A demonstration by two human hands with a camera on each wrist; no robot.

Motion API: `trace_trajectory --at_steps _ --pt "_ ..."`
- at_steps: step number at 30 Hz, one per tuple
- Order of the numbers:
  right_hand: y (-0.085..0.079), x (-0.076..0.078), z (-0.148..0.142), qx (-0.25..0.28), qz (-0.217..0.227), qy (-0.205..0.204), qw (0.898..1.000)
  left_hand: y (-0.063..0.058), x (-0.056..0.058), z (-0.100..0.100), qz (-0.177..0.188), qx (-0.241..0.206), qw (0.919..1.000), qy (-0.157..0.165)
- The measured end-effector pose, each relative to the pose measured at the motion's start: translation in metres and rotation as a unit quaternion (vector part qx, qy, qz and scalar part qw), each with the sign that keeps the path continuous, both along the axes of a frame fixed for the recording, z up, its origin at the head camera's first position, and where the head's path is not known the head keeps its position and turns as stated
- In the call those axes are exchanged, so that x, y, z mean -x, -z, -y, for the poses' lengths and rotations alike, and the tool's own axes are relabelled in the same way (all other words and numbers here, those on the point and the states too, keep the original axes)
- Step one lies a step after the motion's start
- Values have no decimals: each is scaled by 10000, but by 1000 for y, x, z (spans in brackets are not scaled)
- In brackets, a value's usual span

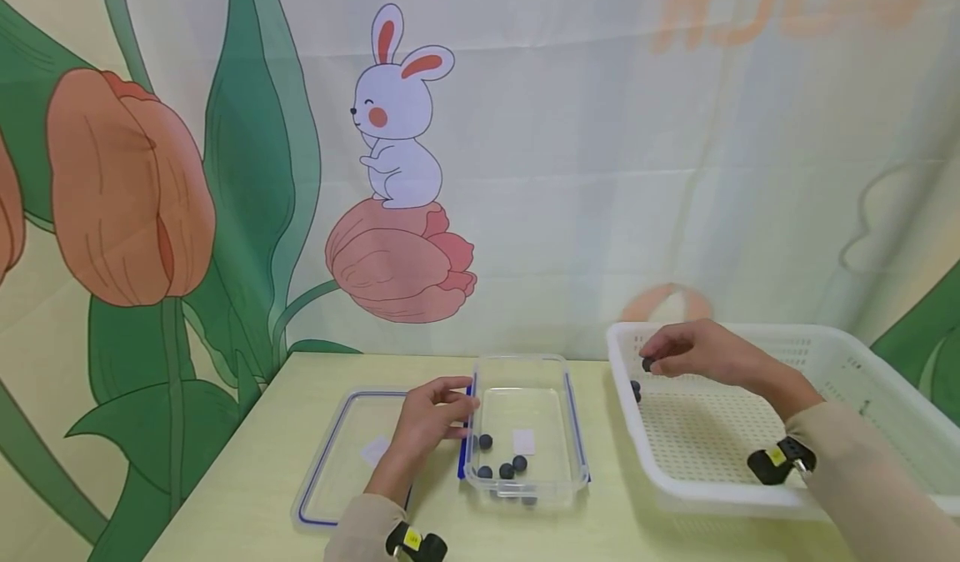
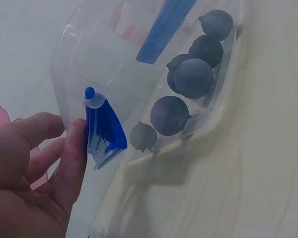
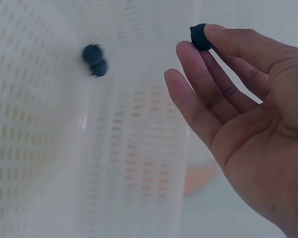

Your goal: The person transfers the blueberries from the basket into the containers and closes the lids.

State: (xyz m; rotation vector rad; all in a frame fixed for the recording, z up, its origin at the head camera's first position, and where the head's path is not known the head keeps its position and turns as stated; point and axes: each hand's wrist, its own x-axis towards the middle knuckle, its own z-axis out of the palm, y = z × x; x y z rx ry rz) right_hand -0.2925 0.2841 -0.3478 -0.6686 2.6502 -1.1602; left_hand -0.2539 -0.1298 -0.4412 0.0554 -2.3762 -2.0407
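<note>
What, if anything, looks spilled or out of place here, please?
Nothing stands out: dark balls lie in the clear container and white basket, the right hand pinches another; the lid rests beside the container.

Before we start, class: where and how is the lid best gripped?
Probably pinch the lid midway along its left edge, coming from the left: it lies flat, that edge is uncovered, and in the head view the left hand and wrist overlap its right side.
</note>
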Motion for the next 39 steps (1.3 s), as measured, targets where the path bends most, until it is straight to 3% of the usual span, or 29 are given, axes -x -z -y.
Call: trace_trajectory --at_steps 9,14,18,27,32,39 --pt "-34 -24 15 552 -473 2 9974 0 2 -2 22 15 10000 -37" --pt "-50 -39 33 947 -916 -367 9906 -1 2 -2 14 23 10000 -36" --pt "-53 -52 49 1366 -1140 -742 9812 -1 1 -1 -32 -12 10000 -9" --pt "-33 -83 84 1518 -630 -376 9857 -1 -1 -2 -25 109 9999 -38" --pt "-14 -89 101 1722 -434 -605 9823 -1 -1 -2 -17 127 9999 -31" --pt "2 -93 121 1511 -506 -895 9832 -2 -2 -1 -49 176 9998 -4"
